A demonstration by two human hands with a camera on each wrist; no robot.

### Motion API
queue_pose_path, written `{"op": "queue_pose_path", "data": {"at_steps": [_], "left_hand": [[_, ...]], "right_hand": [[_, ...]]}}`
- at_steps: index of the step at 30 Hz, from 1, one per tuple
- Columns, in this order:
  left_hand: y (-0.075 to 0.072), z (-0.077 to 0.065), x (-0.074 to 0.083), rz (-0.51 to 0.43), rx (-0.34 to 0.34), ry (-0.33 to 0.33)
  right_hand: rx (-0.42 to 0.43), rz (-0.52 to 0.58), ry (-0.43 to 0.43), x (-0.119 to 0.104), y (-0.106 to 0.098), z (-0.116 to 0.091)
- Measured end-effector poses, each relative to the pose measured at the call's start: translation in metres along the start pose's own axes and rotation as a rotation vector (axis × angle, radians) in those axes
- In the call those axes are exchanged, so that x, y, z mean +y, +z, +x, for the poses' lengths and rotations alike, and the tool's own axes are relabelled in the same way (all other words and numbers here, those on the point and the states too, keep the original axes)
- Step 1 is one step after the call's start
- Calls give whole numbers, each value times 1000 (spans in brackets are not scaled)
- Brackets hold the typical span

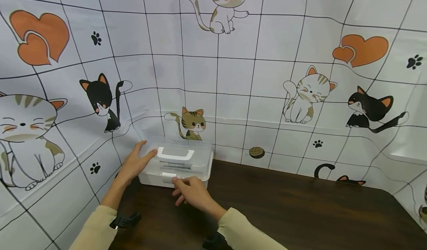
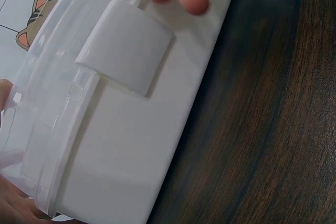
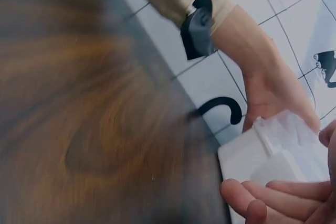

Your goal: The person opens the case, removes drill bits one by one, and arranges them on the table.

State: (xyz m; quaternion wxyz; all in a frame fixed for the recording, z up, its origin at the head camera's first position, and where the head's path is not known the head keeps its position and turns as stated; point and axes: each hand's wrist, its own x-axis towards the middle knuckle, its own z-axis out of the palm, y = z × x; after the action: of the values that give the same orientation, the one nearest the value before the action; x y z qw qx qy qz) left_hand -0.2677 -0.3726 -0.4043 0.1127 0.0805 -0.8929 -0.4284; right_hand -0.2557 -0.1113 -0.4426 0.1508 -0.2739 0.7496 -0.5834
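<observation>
A storage box with a white base point(image 1: 151, 179) and a clear lid point(image 1: 203, 155) sits on the table, closed. A white carrying handle point(image 1: 175, 157) lies on the lid, and a white latch point(image 2: 128, 45) overlaps the front wall. Through the lid, some thin grey shapes point(image 1: 175, 166) show. My left hand point(image 1: 135, 163) rests spread against the box's left end, thumb on the lid near the handle. At the front, my right hand point(image 1: 193, 194) has its fingertips right by the latch, with fingers point(image 3: 283, 200) loosely bent and nothing gripped.
The dark wooden table point(image 1: 283, 205) stretches off to the right. A white wall sheet point(image 1: 233, 75) with printed cats and grid lines hangs behind and along the left, close to the box. Dark straps point(image 1: 125, 220) sit at both wrists.
</observation>
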Motion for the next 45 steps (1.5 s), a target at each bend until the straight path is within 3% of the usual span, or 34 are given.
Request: {"op": "queue_pose_path", "data": {"at_steps": [5, 10, 16, 21, 31, 39, 45], "left_hand": [[0, -2, 0, 4, 1, -15], [0, -2, 2, 4, 9, -20], [1, 0, 0, 10, 17, -13], [2, 1, -2, 13, 19, -17], [2, 0, -1, 16, 23, -15], [3, 2, -3, 19, 27, -24], [3, 2, -2, 16, 36, -18]], "right_hand": [[-44, 217, 181, 1, 8, 2], [-94, 407, 309, 5, 8, 7], [-136, 664, 394, 10, 10, 14], [-96, 787, 418, 12, 15, 19], [9, 876, 418, 8, 26, 20], [118, 783, 389, 7, 35, 16], [145, 720, 364, 5, 37, 14]]}}
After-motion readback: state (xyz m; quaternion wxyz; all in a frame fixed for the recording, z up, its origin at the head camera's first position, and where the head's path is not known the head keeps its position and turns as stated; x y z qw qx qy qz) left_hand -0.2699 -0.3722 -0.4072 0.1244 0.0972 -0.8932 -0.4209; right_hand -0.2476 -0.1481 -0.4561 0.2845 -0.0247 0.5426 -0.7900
